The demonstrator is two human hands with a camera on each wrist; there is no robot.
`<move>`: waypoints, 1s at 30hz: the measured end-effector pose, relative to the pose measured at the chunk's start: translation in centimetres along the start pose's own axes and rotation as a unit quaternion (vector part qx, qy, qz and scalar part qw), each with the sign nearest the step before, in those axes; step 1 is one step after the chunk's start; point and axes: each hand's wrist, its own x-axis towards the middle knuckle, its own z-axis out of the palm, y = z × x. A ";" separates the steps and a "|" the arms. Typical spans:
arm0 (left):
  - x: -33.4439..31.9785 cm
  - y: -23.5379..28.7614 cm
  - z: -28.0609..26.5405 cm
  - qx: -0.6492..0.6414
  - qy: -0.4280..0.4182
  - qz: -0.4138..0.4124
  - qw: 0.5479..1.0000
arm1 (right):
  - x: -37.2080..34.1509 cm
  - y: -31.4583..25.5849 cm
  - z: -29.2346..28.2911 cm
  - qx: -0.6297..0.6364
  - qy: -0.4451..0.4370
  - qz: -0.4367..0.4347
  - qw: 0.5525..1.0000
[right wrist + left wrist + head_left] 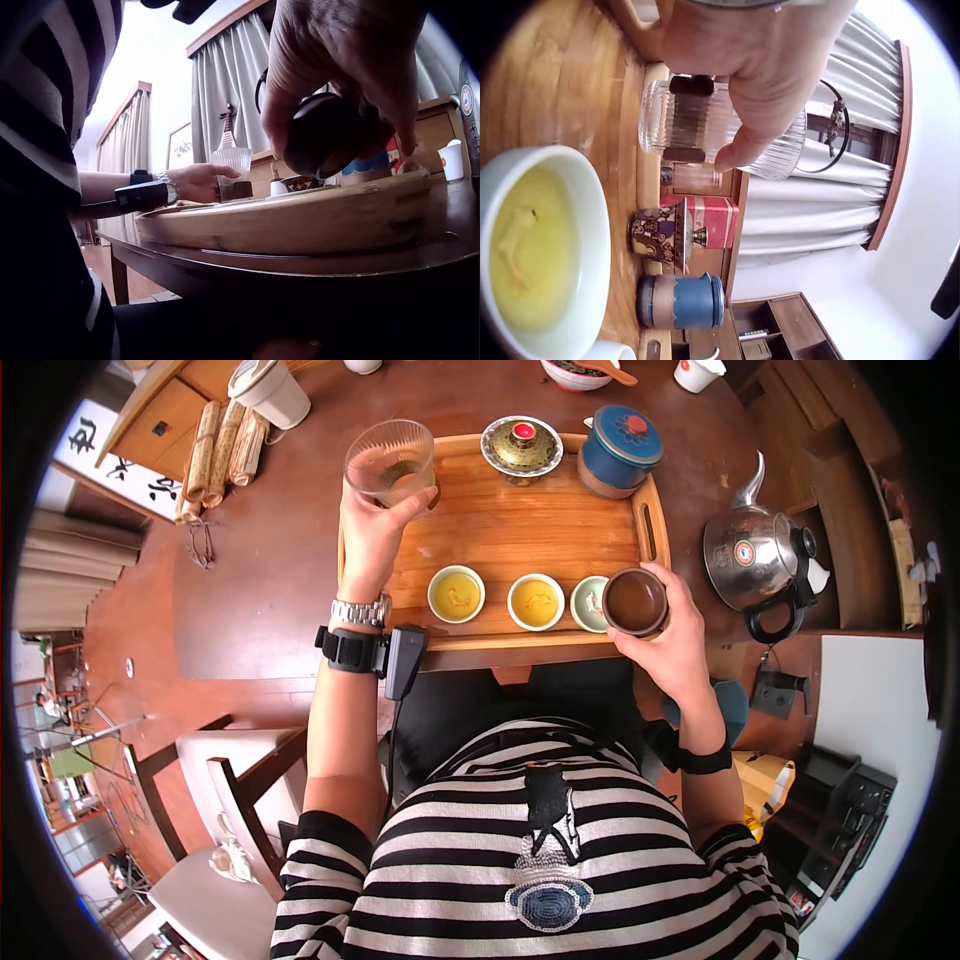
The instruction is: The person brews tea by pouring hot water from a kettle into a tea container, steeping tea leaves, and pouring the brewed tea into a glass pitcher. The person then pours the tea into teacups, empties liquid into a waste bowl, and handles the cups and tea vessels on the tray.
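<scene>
Head view, dark cup: the dark cup (636,603) is up by the near right corner of the tray (490,525), just beside the small green cup (590,604).
Right hand: the right hand (675,645) holds the dark cup, thumb on one side and fingers on the other.
Yellow drinks: two little cups with yellow drink, the left cup (456,594) and the middle cup (536,602), sit along the near edge.
Left hand: the left hand (370,540) grips the clear glass (388,458) by the far left corner. The hands are well apart.
Far edge: a gold lidded cup (522,448) is near the middle, and a blue pot (620,450) is at the right corner.
</scene>
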 end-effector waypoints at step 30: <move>1.7 -5.2 -1.5 0.031 0.057 -0.004 0.998 | 2.6 -5.7 1.3 -0.501 -0.157 -0.232 0.819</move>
